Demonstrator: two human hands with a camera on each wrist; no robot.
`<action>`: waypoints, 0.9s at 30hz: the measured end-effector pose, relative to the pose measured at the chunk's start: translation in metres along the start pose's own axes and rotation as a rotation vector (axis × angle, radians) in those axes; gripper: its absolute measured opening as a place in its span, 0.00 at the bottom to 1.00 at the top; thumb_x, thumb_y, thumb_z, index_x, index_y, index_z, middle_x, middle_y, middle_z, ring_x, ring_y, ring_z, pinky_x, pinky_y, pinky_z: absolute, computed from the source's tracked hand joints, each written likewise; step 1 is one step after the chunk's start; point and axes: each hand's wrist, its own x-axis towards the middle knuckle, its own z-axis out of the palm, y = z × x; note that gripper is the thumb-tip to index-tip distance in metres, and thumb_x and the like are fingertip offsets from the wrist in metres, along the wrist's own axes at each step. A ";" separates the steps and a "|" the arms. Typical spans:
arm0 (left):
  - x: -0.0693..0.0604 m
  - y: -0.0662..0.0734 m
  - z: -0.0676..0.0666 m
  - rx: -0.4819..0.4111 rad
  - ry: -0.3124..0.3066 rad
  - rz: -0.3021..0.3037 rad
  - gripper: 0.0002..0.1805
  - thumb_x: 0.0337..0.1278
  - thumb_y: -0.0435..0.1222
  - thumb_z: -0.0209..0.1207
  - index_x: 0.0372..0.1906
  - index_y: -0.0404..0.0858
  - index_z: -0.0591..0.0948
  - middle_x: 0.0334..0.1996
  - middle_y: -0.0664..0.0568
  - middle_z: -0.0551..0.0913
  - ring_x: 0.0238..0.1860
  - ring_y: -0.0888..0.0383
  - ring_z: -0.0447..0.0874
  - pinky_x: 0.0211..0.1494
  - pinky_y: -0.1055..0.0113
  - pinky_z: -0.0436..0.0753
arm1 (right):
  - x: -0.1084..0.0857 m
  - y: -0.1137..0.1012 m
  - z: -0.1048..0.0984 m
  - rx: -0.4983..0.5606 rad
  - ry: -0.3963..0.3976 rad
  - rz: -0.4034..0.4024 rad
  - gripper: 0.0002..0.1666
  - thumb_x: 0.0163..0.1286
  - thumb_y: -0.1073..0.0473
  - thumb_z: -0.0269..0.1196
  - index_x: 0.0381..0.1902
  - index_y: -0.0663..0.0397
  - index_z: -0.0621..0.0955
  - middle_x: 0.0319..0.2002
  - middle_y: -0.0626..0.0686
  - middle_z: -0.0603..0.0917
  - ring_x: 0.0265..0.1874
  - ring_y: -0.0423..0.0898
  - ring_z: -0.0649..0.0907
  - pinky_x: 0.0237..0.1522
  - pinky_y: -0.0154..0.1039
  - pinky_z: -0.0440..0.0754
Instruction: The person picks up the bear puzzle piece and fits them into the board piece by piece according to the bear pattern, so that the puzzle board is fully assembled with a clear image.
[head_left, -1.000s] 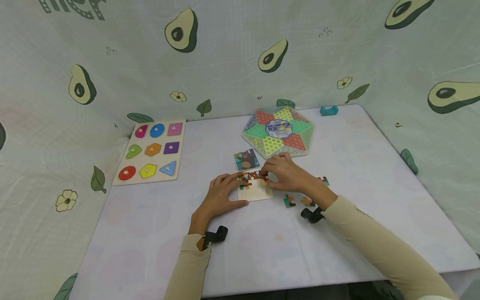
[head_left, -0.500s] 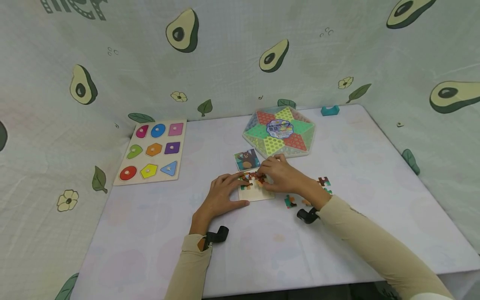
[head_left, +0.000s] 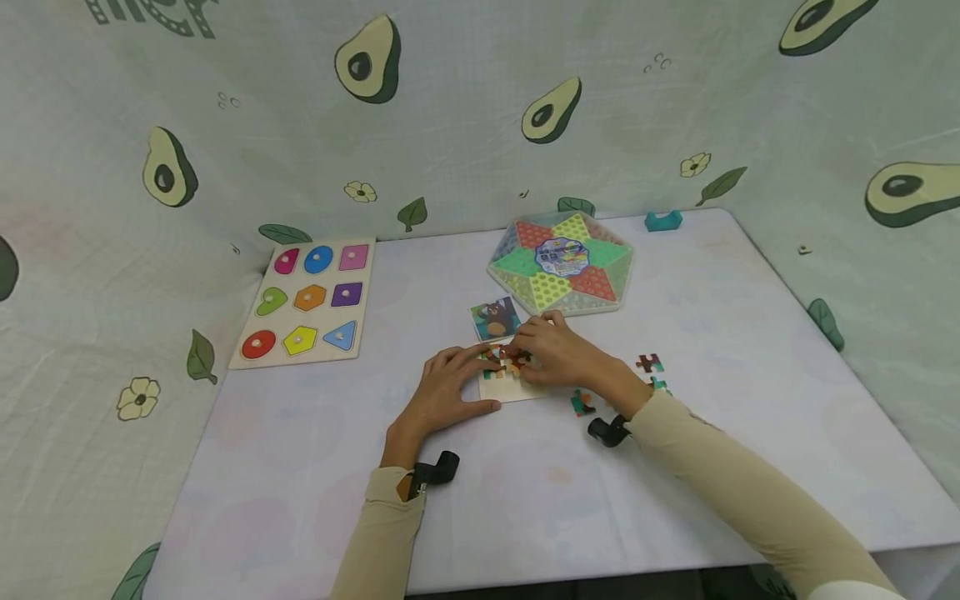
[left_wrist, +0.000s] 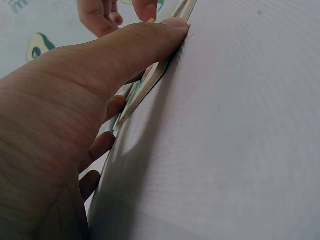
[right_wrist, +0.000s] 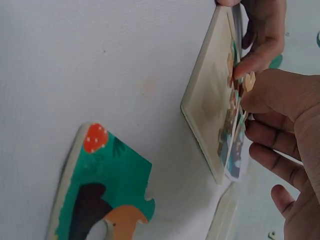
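My left hand (head_left: 442,387) holds a small wooden puzzle board (head_left: 513,390) at its left side, thumb by the near corner and index finger over the pieces. Bear-picture pieces fill the board's far part; its near part is bare wood. My right hand (head_left: 558,354) leans over the right side of the board. In the right wrist view, its thumb and index finger pinch an orange-tan puzzle piece (right_wrist: 249,81), mostly covered by the fingers. A bear picture card (head_left: 497,319) lies just behind the board. A green puzzle piece with a red spotted patch (right_wrist: 115,175) lies loose to the right.
More loose puzzle pieces (head_left: 649,362) lie right of the right forearm. A hexagonal game board with a coloured star (head_left: 562,258) lies behind the hands. At the left is a shape-peg board (head_left: 345,342); a teal block (head_left: 663,221) sits at the back edge.
My right hand has shifted slightly left over the puzzle board. Loose pieces behind the right forearm now show more. The left hand stays in place.
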 end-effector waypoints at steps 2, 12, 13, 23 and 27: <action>0.000 0.000 0.001 0.000 -0.004 -0.002 0.34 0.55 0.64 0.64 0.67 0.61 0.76 0.77 0.63 0.58 0.72 0.48 0.56 0.71 0.44 0.55 | 0.000 0.000 0.002 -0.005 -0.006 0.000 0.15 0.61 0.57 0.70 0.46 0.50 0.86 0.43 0.47 0.84 0.47 0.48 0.79 0.54 0.54 0.65; 0.002 -0.001 0.005 -0.010 0.010 0.022 0.33 0.55 0.64 0.63 0.67 0.61 0.76 0.77 0.61 0.59 0.72 0.47 0.56 0.70 0.43 0.55 | -0.002 0.001 0.007 -0.040 -0.019 -0.002 0.15 0.61 0.58 0.70 0.47 0.51 0.86 0.44 0.50 0.84 0.47 0.50 0.79 0.54 0.56 0.66; 0.002 -0.001 0.005 -0.012 0.009 0.024 0.33 0.55 0.63 0.63 0.67 0.61 0.75 0.77 0.61 0.58 0.72 0.47 0.56 0.71 0.43 0.55 | -0.002 0.001 0.008 -0.042 -0.017 -0.008 0.15 0.61 0.58 0.70 0.47 0.51 0.86 0.44 0.50 0.84 0.47 0.50 0.79 0.53 0.57 0.67; 0.003 -0.001 0.003 -0.005 -0.013 0.013 0.34 0.57 0.64 0.62 0.68 0.60 0.75 0.77 0.60 0.58 0.73 0.47 0.56 0.72 0.43 0.54 | -0.001 -0.002 0.007 -0.006 -0.015 -0.028 0.09 0.64 0.59 0.71 0.43 0.47 0.89 0.44 0.48 0.84 0.47 0.50 0.78 0.54 0.58 0.67; 0.001 -0.003 0.001 -0.004 -0.008 0.013 0.34 0.56 0.63 0.63 0.68 0.60 0.75 0.77 0.60 0.58 0.73 0.47 0.56 0.71 0.43 0.54 | 0.002 -0.007 0.006 -0.014 -0.010 -0.044 0.07 0.65 0.60 0.71 0.41 0.49 0.90 0.45 0.48 0.84 0.48 0.50 0.79 0.55 0.57 0.68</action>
